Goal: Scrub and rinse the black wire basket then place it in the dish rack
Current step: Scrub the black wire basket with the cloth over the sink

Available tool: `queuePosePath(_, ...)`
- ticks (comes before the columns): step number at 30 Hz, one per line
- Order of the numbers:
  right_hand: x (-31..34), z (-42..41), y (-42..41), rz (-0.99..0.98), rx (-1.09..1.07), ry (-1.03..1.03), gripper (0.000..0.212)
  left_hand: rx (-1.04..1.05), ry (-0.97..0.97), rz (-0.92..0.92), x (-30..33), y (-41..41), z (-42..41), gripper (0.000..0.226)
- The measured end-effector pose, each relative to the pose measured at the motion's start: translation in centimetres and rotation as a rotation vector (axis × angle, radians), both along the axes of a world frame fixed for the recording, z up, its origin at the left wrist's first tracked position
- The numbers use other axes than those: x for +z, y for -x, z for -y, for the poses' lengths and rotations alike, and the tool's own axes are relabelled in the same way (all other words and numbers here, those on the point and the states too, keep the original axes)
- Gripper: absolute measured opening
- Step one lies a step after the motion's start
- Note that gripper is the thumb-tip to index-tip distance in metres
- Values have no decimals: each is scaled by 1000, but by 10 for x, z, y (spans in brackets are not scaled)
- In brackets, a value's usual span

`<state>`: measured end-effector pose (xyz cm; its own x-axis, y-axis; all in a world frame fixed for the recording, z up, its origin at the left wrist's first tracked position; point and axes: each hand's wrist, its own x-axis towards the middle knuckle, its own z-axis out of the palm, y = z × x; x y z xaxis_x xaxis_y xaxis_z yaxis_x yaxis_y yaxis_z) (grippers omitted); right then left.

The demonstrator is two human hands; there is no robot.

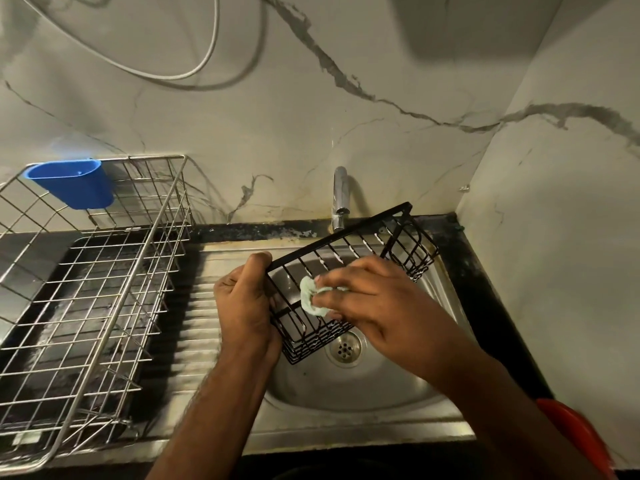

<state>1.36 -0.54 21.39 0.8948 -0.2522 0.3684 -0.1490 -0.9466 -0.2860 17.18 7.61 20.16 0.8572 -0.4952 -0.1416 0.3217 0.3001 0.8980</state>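
Note:
The black wire basket [398, 237] is tilted over the steel sink [346, 393], its long side facing me. My left hand [246, 303] grips its left end near the corner. My right hand [374, 299] presses a pale green scrubbing cloth [310, 297] against the basket's wires from the inside. White soap suds cling to several of the upper wires. The steel dish rack [104, 271] stands on the counter to the left, with nothing on its grid.
A chrome tap [340, 197] juts from the marble wall just behind the basket; no water runs. A blue plastic cup [74, 183] hangs on the rack's back rim. The drain [344, 348] lies below the basket. A red object [575, 431] sits at the lower right.

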Motion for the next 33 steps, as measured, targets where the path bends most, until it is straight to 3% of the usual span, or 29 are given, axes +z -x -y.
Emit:
queuePosePath(5,3,18,19,52,-44,58,38,-14,-16,1,-2,1,-2,39)
queuePosePath(9,-1,51,40,193,-335,123,28,-13,-21,-8,-9,-11,-3,40)
queuePosePath(12,-6,72,48,259,-474,48,30,-18,-28,-1,-15,-12,0,41)
queuePosePath(17,-4,84,41,216,-720,-29,27,-31,-37,41,-18,-7,0,43)
queuePosePath(22,2,57,20,196,-738,4,26,-14,-56,67,-19,-9,-1,42)
queuePosePath(27,-1,34,10,209,-422,28,36,-5,-22,21,-19,-10,-2,43)
queuePosePath(31,5,63,34,357,-646,-74,32,16,-33,-12,-20,-15,-3,42)
queuePosePath(33,6,79,44,307,-717,-98,32,31,-46,-37,-20,-19,-3,37)
